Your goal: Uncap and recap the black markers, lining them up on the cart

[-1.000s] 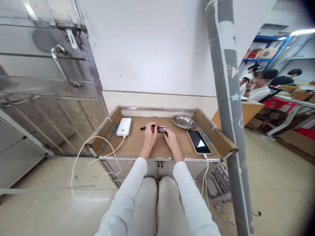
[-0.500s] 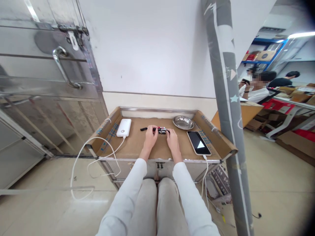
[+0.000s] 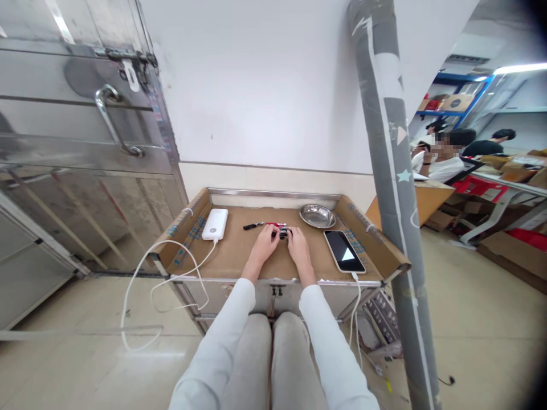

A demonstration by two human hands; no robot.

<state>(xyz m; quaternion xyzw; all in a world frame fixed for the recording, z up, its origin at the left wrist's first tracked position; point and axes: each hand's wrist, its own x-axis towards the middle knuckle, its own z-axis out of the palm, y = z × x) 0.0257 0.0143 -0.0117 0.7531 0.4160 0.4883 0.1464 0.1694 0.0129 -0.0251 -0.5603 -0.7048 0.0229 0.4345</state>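
Where a second ago set apart, now drawn together: left hand (image 3: pixel 265 244) and right hand (image 3: pixel 296 246), fingers curled onto small red-and-black gadget (image 3: pixel 281 229) near tabletop's (image 3: pixel 239 256) back edge.

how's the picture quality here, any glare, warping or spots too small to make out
Head view: wide-lens warping bows the grey padded pillar and steel door; the ceiling light strip blows out; corners darken at right; the small red-and-black item between the left hand and right hand is too small to identify.
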